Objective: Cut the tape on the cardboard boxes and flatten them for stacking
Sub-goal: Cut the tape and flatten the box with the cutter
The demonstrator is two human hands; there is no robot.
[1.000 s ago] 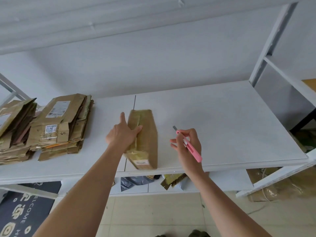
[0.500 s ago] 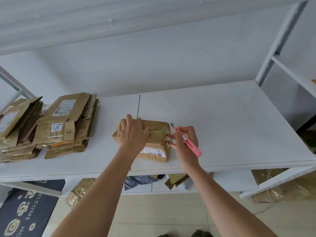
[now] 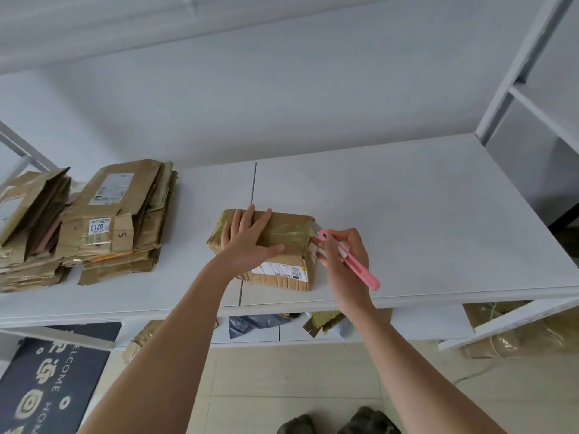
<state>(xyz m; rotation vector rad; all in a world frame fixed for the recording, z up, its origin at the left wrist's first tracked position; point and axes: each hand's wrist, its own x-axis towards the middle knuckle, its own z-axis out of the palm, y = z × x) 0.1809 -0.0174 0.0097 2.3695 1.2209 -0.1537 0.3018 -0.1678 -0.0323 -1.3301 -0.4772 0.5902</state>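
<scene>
A small taped cardboard box (image 3: 289, 238) with a white shipping label on its near side lies on the white table (image 3: 423, 214) near the front edge. My left hand (image 3: 247, 238) presses flat on the box's top with fingers spread. My right hand (image 3: 343, 256) grips a pink utility knife (image 3: 354, 264), whose blade tip touches the box's top right corner where the tape runs.
Two stacks of flattened cardboard (image 3: 119, 217) lie at the table's left end, the farther stack (image 3: 28, 220) at the frame edge. More boxes and a grey bag (image 3: 253, 322) sit on the lower shelf. A white shelf frame (image 3: 513, 76) rises at the right. A doormat (image 3: 47, 380) lies on the floor.
The box, standing on edge a second ago, was laid down flat. My left hand spread out on its top, and my right hand brought the knife tip to the box's right corner.
</scene>
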